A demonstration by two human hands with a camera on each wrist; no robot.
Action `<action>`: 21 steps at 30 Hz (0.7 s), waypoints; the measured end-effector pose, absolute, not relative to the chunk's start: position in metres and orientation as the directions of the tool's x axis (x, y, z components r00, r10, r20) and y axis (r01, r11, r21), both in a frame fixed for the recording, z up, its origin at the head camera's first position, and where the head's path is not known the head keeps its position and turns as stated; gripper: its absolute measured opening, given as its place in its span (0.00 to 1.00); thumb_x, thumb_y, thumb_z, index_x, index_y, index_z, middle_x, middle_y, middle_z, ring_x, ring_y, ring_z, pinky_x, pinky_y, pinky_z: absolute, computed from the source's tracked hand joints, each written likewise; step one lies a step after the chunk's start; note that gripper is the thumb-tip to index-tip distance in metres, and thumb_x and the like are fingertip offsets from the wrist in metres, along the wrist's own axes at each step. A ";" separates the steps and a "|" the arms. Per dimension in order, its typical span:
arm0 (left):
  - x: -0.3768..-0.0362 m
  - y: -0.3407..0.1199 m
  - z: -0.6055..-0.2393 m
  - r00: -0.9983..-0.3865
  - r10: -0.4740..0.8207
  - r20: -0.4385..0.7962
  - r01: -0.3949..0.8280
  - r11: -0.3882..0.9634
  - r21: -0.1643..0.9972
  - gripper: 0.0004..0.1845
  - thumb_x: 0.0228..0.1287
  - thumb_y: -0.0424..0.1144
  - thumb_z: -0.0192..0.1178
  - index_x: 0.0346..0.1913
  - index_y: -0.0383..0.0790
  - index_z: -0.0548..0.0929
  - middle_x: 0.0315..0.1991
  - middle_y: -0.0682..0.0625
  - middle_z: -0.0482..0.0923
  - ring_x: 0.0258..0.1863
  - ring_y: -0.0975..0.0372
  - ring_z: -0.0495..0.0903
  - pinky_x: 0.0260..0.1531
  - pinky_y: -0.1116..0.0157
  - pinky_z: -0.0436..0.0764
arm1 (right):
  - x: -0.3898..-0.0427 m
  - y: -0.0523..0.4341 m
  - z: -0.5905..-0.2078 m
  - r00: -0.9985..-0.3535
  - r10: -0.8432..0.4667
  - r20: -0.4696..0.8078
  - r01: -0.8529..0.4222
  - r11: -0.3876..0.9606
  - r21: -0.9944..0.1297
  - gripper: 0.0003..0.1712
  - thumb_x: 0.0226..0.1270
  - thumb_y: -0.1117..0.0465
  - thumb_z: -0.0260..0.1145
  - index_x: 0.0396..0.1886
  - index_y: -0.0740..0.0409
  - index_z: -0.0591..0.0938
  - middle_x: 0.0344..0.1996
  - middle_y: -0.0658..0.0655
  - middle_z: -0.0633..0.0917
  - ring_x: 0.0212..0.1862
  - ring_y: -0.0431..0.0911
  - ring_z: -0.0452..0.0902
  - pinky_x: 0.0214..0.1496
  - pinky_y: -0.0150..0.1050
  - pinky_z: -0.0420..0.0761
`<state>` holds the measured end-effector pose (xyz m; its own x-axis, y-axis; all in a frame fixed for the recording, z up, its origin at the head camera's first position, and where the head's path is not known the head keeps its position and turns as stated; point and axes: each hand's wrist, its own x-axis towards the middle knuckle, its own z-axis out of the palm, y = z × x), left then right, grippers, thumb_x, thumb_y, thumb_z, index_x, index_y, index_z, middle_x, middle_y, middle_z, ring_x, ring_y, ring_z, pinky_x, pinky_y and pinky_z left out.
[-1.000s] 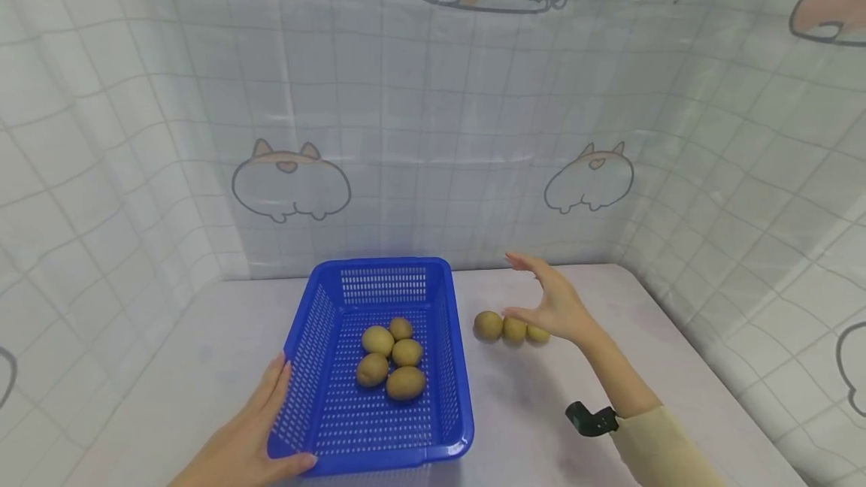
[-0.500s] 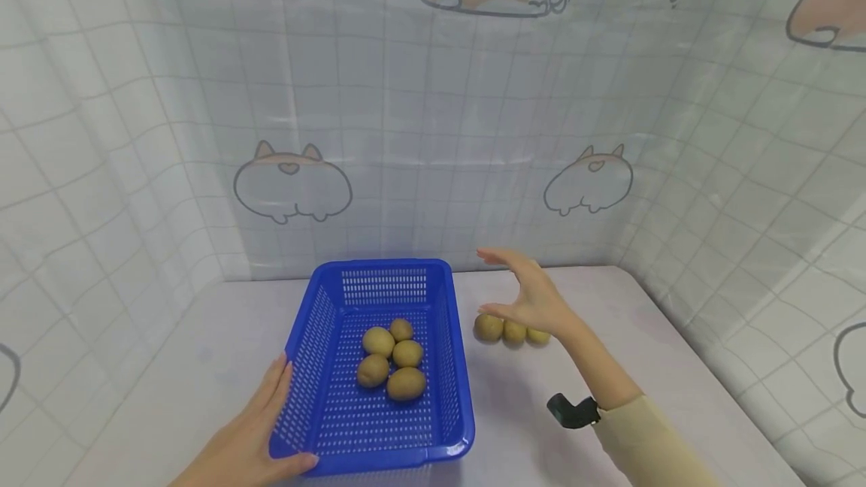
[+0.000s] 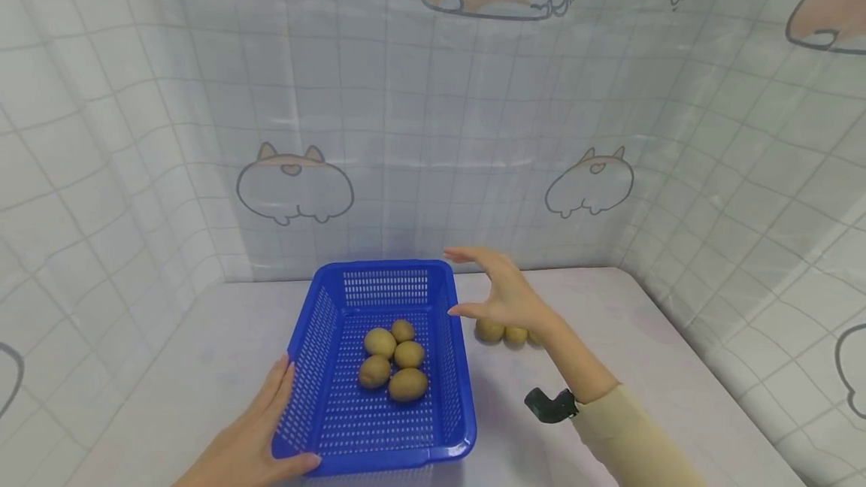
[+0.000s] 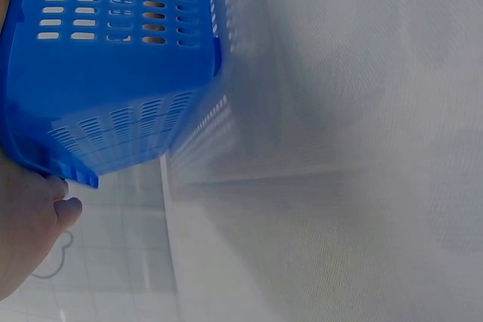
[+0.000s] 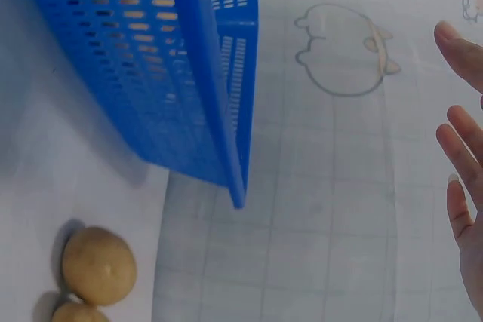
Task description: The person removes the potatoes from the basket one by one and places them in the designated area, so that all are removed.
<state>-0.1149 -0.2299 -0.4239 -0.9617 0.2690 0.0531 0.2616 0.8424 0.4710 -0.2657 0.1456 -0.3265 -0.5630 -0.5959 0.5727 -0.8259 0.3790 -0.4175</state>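
Beside the near-left corner of a blue plastic basket (image 3: pixel 463 397), my left hand (image 3: pixel 240 434) touches the left rim with straight fingers and the front rim with its thumb. Several potatoes (image 3: pixel 408 385) lie clustered on the basket's floor. My right hand (image 3: pixel 504 295) is held above the table by the basket's right rim, thumb and fingers spread apart with nothing between them. Under its wrist, partly covered, a row of potatoes (image 3: pixel 489 330) lies outside the basket. In the right wrist view, the fingers (image 5: pixel 462 152) are apart from the basket and two potatoes (image 5: pixel 99 265) show.
A white table (image 3: pixel 216 367) carries everything. Behind and on both sides hangs a white grid-patterned curtain (image 3: pixel 433 126) with cartoon dog prints. A dark strap mount (image 3: pixel 551 406) sits on the right wrist, by a cream sleeve (image 3: pixel 629 434).
My right hand has moved left, from above the row of potatoes to the basket's right rim, its fingers still spread. My left hand and the basket have stayed put.
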 end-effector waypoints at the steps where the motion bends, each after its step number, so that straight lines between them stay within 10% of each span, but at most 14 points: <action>1: -0.115 -0.230 -0.424 -0.962 0.269 0.050 0.260 0.842 0.473 0.66 0.49 0.65 0.66 0.75 0.31 0.36 0.75 0.33 0.33 0.68 0.32 0.50 0.46 0.35 0.73 | -0.265 0.143 -0.326 -0.559 -0.602 0.570 -0.828 0.370 -0.421 0.49 0.47 0.51 0.80 0.69 0.51 0.68 0.62 0.50 0.76 0.63 0.44 0.70 0.64 0.51 0.67; 21: -0.114 -0.229 -0.422 -0.962 0.268 0.041 0.254 0.838 0.483 0.65 0.50 0.65 0.66 0.75 0.31 0.37 0.75 0.32 0.33 0.68 0.32 0.50 0.46 0.35 0.74 | -0.265 0.082 -0.320 -0.428 -0.683 0.592 -0.901 0.265 -0.345 0.41 0.48 0.52 0.79 0.63 0.51 0.74 0.58 0.46 0.79 0.61 0.38 0.70 0.63 0.47 0.65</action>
<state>-0.1141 -0.2294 -0.4216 -0.9625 0.2682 0.0411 0.2541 0.8380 0.4829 -0.2650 0.0822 -0.3197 -0.4275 -0.6830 0.5922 -0.9005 0.2647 -0.3449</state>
